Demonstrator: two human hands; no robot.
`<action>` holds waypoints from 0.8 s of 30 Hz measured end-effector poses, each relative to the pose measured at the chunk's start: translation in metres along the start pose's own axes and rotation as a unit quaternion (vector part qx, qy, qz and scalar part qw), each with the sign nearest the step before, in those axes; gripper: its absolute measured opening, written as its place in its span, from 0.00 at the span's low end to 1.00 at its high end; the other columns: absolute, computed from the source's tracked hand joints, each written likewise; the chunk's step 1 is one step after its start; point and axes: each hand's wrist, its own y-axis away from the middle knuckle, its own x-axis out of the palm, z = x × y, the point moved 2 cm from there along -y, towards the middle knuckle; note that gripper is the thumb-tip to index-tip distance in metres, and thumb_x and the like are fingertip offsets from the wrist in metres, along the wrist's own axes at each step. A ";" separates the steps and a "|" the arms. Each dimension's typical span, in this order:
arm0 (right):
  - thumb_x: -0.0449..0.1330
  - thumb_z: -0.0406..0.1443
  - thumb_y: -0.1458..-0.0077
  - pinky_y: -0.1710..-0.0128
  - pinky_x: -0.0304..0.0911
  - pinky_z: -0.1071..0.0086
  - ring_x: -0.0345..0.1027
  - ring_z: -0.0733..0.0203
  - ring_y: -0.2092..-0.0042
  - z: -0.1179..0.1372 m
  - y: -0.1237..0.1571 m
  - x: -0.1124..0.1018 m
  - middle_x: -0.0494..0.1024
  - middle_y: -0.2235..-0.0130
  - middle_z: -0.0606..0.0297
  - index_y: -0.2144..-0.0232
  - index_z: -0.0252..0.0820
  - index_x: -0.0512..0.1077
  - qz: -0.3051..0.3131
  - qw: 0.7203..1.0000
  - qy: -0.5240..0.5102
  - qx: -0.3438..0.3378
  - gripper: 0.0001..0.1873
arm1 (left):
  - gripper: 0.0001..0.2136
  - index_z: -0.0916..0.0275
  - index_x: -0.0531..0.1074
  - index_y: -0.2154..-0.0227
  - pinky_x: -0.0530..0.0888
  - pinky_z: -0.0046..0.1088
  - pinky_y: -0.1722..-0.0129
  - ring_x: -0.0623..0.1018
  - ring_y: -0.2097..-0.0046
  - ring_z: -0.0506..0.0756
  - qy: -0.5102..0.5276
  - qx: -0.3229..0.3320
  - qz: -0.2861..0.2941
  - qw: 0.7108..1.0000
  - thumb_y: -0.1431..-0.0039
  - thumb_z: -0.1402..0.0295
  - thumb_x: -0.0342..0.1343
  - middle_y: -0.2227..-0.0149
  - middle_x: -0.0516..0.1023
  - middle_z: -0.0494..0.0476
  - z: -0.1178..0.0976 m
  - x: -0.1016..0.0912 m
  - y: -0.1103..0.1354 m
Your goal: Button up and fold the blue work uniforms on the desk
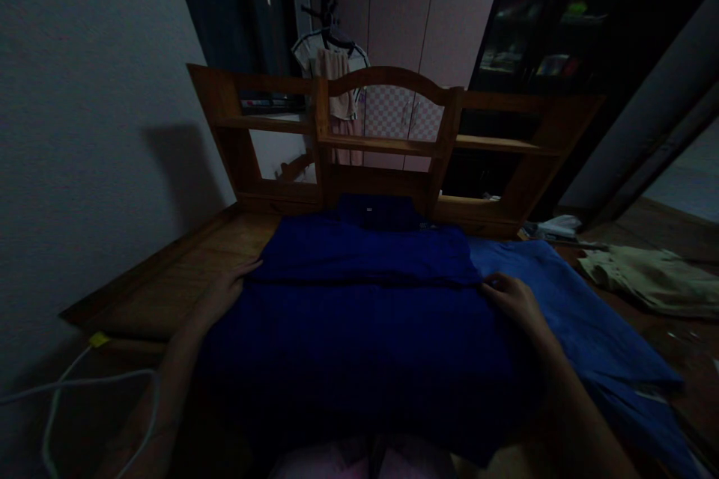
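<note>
A dark blue shirt lies spread over the wooden desk, its collar at the far side and its lower part toward me. A raised fold runs straight across it between my hands. My left hand is at the left end of this fold, fingers closed on the cloth's edge, the fingertips partly hidden. At the right end, my right hand pinches the other edge between thumb and fingers. Beside the shirt on the right lies a lighter blue garment, partly under it.
A wooden shelf unit stands along the desk's back. A white cable with a yellow piece hangs at the lower left. Folded beige cloth lies at the far right. Clothes hang on a rack behind, and a wall borders the left.
</note>
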 end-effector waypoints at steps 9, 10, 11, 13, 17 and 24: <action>0.62 0.48 0.59 0.73 0.63 0.70 0.73 0.55 0.69 -0.024 -0.004 0.011 0.79 0.70 0.58 0.68 0.36 0.76 0.027 0.986 -0.150 0.074 0.21 | 0.24 0.62 0.68 0.46 0.58 0.43 0.38 0.66 0.41 0.57 -0.044 -0.018 -0.004 0.999 0.45 0.70 0.40 0.45 0.71 0.54 -0.020 -0.003 0.002; 0.62 0.48 0.59 0.73 0.62 0.70 0.72 0.55 0.70 -0.026 -0.005 0.012 0.79 0.71 0.58 0.69 0.36 0.76 0.023 0.986 -0.147 0.072 0.21 | 0.24 0.62 0.67 0.46 0.58 0.43 0.38 0.65 0.40 0.57 -0.060 -0.013 -0.006 0.998 0.45 0.70 0.40 0.44 0.70 0.54 -0.021 -0.003 0.002; 0.62 0.48 0.58 0.74 0.62 0.70 0.72 0.56 0.70 -0.027 -0.005 0.013 0.79 0.71 0.58 0.69 0.36 0.76 0.023 0.987 -0.143 0.070 0.21 | 0.24 0.62 0.67 0.46 0.58 0.43 0.38 0.64 0.40 0.57 -0.078 -0.007 -0.008 0.997 0.45 0.70 0.40 0.43 0.69 0.55 -0.021 -0.003 0.002; 0.61 0.48 0.57 0.75 0.61 0.70 0.71 0.56 0.72 -0.027 -0.005 0.014 0.79 0.71 0.57 0.69 0.35 0.76 0.031 0.988 -0.136 0.070 0.21 | 0.24 0.63 0.67 0.45 0.56 0.43 0.37 0.63 0.39 0.57 -0.116 0.008 -0.010 0.993 0.45 0.71 0.40 0.42 0.66 0.56 -0.018 -0.002 0.002; 0.58 0.48 0.54 0.74 0.62 0.71 0.72 0.57 0.70 -0.022 0.001 0.011 0.79 0.70 0.57 0.67 0.36 0.75 0.031 0.990 -0.124 0.062 0.21 | 0.24 0.66 0.66 0.44 0.54 0.42 0.36 0.60 0.37 0.58 -0.185 0.010 -0.008 0.983 0.44 0.70 0.41 0.39 0.62 0.60 -0.010 0.001 0.002; 0.56 0.51 0.51 0.70 0.61 0.70 0.72 0.56 0.66 -0.002 0.011 0.006 0.77 0.67 0.60 0.59 0.41 0.73 -0.010 1.000 -0.003 0.027 0.24 | 0.25 0.66 0.64 0.43 0.55 0.41 0.37 0.61 0.38 0.59 -0.225 -0.001 -0.007 0.974 0.44 0.70 0.42 0.40 0.63 0.61 -0.007 0.001 0.004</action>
